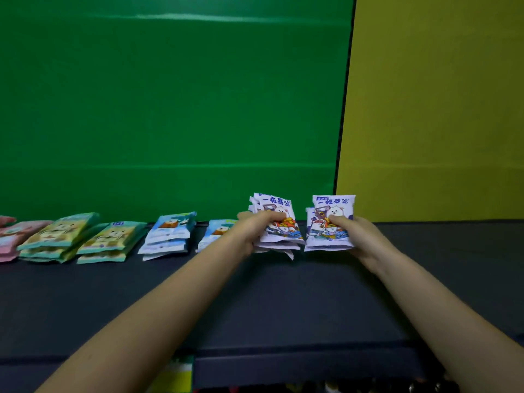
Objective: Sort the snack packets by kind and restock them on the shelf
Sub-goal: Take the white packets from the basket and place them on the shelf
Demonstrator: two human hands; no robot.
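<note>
My left hand [251,231] grips a stack of white-and-purple cartoon snack packets [279,207] at the back of the dark shelf [255,296]. My right hand [361,238] grips a second stack of the same purple packets [333,205] just to the right of the first. Both stacks stand tilted with their fronts facing me, thumbs pressed on the front faces. Left of them lie two piles of blue packets [170,234], then two piles of green packets [59,234], then pink packets [11,236] at the far left edge.
A green backdrop [170,109] and a yellow backdrop [439,109] rise behind the shelf. The shelf's front lip [283,353] runs across below my arms. Coloured items [175,375] show dimly beneath it.
</note>
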